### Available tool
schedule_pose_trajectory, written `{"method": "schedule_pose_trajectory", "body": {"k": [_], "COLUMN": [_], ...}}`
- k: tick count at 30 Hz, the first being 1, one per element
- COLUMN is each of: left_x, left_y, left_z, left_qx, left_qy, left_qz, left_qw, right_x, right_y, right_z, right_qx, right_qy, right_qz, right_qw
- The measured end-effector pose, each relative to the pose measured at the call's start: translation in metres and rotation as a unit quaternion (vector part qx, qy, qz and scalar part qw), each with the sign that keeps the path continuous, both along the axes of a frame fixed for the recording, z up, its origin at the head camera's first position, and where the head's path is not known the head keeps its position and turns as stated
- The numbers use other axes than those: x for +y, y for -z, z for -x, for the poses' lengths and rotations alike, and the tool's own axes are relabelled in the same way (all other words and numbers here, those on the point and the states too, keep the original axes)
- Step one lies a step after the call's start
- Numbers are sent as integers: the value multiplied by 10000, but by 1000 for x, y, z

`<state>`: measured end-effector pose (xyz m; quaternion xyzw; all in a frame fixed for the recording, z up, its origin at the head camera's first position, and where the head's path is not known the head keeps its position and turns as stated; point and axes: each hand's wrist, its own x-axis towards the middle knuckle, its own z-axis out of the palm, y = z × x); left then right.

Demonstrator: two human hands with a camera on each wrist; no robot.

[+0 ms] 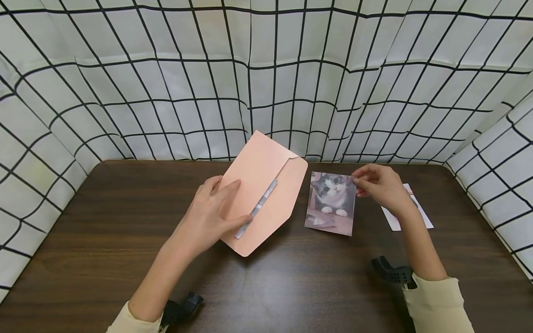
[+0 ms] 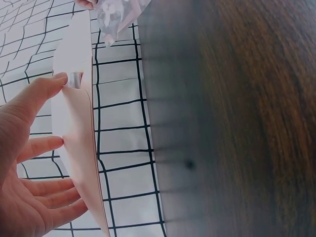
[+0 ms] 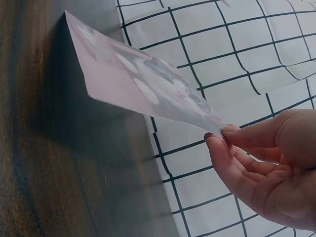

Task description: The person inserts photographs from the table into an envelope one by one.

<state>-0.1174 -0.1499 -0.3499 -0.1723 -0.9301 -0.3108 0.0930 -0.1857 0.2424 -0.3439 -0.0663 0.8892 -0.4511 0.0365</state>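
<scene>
A pale pink envelope [image 1: 266, 185] is tilted above the dark table, its pointed flap towards the upper right. My left hand [image 1: 212, 208] grips its left side, the thumb lying over a grey-white strip [image 1: 260, 203] that shows at the envelope's opening. In the left wrist view, the envelope [image 2: 76, 128] is seen nearly edge-on, with the thumb near the strip. To the right, a cat photo card [image 1: 331, 203] hangs from my right hand [image 1: 381, 187], which pinches its upper right corner between thumb and finger. The right wrist view has this card [image 3: 138, 74] slanting above the tabletop.
Another white-edged card [image 1: 420, 210] lies on the table's right side, partly hidden by my right wrist. The brown wooden table [image 1: 104, 259] ends at a white cloth with black grid lines [image 1: 262, 83]. Black wrist mounts [image 1: 391, 270] sit near both sleeves.
</scene>
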Motion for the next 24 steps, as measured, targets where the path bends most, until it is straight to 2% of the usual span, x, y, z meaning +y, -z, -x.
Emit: {"method": "schedule_pose_trajectory", "body": {"k": [14,24], "left_x": [-2,-4], "left_y": [1,1], "left_z": [1,1], "left_qx": [-41,-242], "left_qy": [-42,-133], "left_qz": [15,39], "left_qw": [10000,9996], "right_x": [-4,-6], "right_y": [-7,-17], "right_z": [-6,-13], "right_qx": [-16,-6], "right_qy": [-89,-162], "right_qz": [184,282], "right_qw": [9998,9995]}}
